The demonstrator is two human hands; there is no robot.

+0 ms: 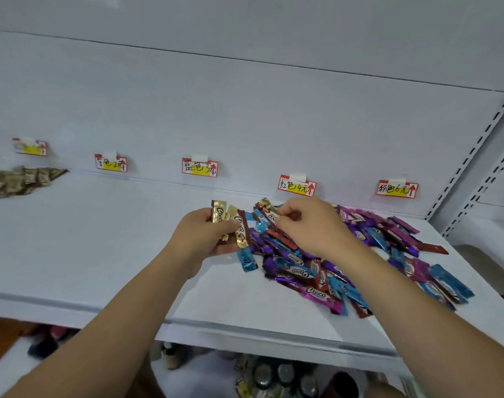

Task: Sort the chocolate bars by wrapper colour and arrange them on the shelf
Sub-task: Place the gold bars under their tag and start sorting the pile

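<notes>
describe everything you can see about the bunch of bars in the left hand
The bunch of bars is a small fan of shiny foil wrappers, gold with dark brown or maroon panels, printed with "Choco" in script. The ends are crimped. The left hand grips them around the lower half, so the tops stick up and splay slightly. They are held just above the white shelf, at the left edge of the mixed pile. The exact count is unclear.
</notes>
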